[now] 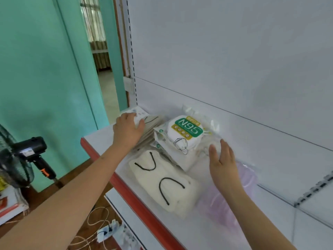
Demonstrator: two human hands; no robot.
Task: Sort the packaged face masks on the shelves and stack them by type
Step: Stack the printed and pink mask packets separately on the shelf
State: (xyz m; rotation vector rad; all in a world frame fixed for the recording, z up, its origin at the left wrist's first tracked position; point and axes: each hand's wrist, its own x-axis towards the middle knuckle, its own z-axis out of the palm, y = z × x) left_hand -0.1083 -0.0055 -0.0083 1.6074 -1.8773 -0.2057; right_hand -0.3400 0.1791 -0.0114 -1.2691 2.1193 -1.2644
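A: White metal shelf (108, 136) with a red front lip, white back panel behind it, teal wall to the left. How does the sorting look?

B: Four heaps, crowded together. Biggest is the clear pack of cream fabric masks with black ear loops (162, 183) at the front edge. Right of it, a clear pack of pale pink masks (250, 179). Behind those, the white pouch of cup masks with the green N95 label (185, 130). Far left, a fanned stack of flat beige mask packets (153, 127).

A: And the hands?

B: The left hand (128, 130) lies on the beige stack, fingers curled over a white printed packet on top; I judge it grips that one. The right hand (223, 159) hovers above the pink pack just beside the N95 pouch, fingers straight and slightly spread, holding nothing.

A: What might go wrong?

B: The wrappers look slick (glossy plastic, all of them). If the left hand pulls that top packet, the fanned beige ones could slide with it toward the shelf end. The cream pack sits at the lip, so a sideways nudge could tip it to the floor. The N95 pouch overlaps its neighbours, so lifting it could drag them.
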